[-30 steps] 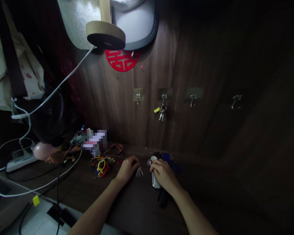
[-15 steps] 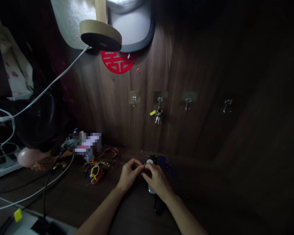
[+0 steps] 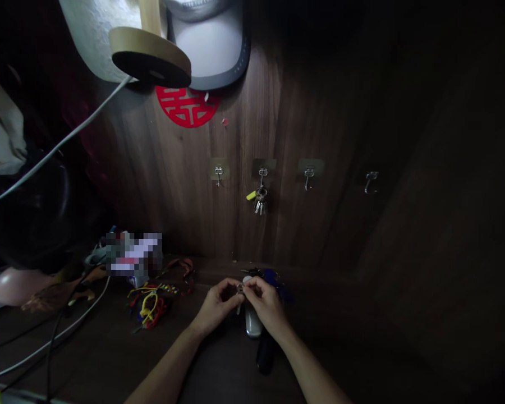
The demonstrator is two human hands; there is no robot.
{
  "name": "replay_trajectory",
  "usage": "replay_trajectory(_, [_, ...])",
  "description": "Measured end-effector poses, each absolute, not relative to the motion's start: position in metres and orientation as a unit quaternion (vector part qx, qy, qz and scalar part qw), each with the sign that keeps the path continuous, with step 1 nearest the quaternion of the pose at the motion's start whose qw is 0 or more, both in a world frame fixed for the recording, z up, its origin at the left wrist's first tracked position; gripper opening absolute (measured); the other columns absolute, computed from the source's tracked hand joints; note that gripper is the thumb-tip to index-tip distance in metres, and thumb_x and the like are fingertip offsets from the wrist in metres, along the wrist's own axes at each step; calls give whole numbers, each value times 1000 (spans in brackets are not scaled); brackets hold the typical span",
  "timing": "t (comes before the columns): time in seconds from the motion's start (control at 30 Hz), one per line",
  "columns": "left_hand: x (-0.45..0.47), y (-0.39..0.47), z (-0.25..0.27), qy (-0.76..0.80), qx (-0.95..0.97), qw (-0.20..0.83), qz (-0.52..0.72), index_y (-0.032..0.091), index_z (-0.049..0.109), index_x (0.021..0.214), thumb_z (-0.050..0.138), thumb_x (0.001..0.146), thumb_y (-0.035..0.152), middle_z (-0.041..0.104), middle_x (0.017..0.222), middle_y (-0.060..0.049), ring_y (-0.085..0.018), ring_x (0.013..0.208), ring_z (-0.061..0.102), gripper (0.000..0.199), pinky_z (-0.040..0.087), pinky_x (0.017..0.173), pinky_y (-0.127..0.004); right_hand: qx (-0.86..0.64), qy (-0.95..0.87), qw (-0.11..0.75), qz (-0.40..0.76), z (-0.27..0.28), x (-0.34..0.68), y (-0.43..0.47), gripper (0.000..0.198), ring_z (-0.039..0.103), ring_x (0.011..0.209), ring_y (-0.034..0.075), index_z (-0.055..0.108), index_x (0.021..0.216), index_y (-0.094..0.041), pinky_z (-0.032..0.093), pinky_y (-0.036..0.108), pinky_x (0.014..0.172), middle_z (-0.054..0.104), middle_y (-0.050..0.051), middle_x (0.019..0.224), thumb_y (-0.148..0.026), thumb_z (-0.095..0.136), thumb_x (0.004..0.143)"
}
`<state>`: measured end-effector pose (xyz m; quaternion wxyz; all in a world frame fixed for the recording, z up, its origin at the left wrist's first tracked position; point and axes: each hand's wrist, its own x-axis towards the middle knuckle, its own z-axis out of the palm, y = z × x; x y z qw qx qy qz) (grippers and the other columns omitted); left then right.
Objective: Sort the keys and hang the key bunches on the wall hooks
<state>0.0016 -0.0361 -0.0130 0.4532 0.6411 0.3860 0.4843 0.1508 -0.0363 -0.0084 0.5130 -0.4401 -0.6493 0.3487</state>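
Left hand (image 3: pixel 216 307) and right hand (image 3: pixel 267 308) meet just beside silver oblong case (image 3: pixel 253 326), fingers (image 3: pixel 234 302) of both pinched on a small metal ring (image 3: pixel 240 288), black object (image 3: pixel 265 354) near the case.

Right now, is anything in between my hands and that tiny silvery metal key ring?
Nothing visible: the left hand and right hand both hold the small silvery metal key ring. The shiny silver oblong object shows lower, beside the right hand, not between.
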Motion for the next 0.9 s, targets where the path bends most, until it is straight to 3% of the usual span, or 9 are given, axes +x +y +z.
replay_trajectory(0.2, [2,-38,-12,360,647,475,475,16,65,96,63,76,39,68,93,-4,-20,89,60,30,45,84,-31,-428,-588,554,406,-15,151,-31,21,55,60,15,57,70,-18,41,24,56,58,-1,64,-39,58,75])
replay_trajectory(0.43, [5,-41,-13,363,652,470,470,18,58,105,62,76,32,67,95,-5,-19,89,61,32,47,81,-29,-408,-581,550,440,-19,151,-30,15,55,57,13,56,77,-19,42,23,53,60,-2,64,-34,57,75])
replay_trajectory(0.67, [2,-41,-13,425,674,367,480,17,60,83,52,82,40,64,77,-1,-16,74,57,24,44,69,-24,-400,-586,539,455,-17,150,-32,15,52,49,11,52,71,-20,42,23,49,53,-5,55,-34,58,73])
replay_trajectory(0.9, [3,-42,-12,432,647,391,492,17,56,71,53,80,45,49,62,4,-11,59,44,30,36,56,-19,-426,-625,523,391,-14,152,-34,18,57,61,15,56,77,-20,43,24,55,58,-2,64,-37,50,81])
